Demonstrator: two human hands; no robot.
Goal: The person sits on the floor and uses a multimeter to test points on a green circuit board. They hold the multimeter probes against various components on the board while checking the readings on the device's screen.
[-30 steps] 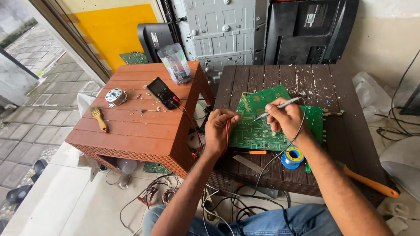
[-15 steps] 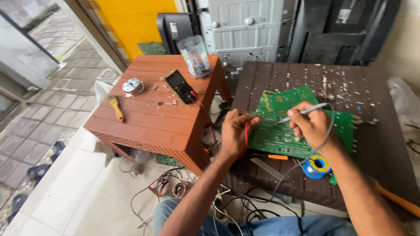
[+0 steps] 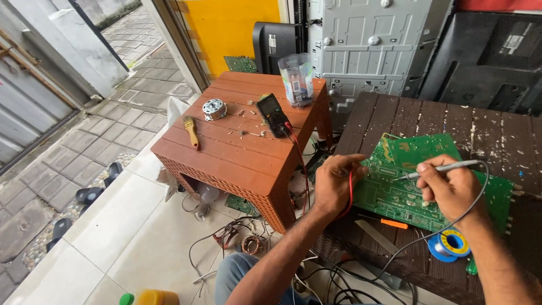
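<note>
A green circuit board [image 3: 406,181] lies on a dark brown table [image 3: 508,141]. My left hand [image 3: 335,182] rests at the board's left edge, pinching a red probe lead [image 3: 350,192] that runs back to a black multimeter [image 3: 273,114] on the reddish table [image 3: 237,152]. My right hand [image 3: 449,185] holds a grey pen-like tool [image 3: 437,169] with its tip down on the board; a grey cable trails from it over my wrist. A blue spool of solder [image 3: 447,245] sits just below that hand.
On the reddish table lie a small brush [image 3: 192,130], a round metal part [image 3: 214,109], a clear plastic jar [image 3: 296,78] and scattered screws. Loose wires [image 3: 237,240] tangle on the tiled floor. Panels and a dark monitor [image 3: 274,39] lean on the wall.
The view has swung left and closer, showing more of the floor and doorway. Both hands stay on the board in nearly the same pose.
</note>
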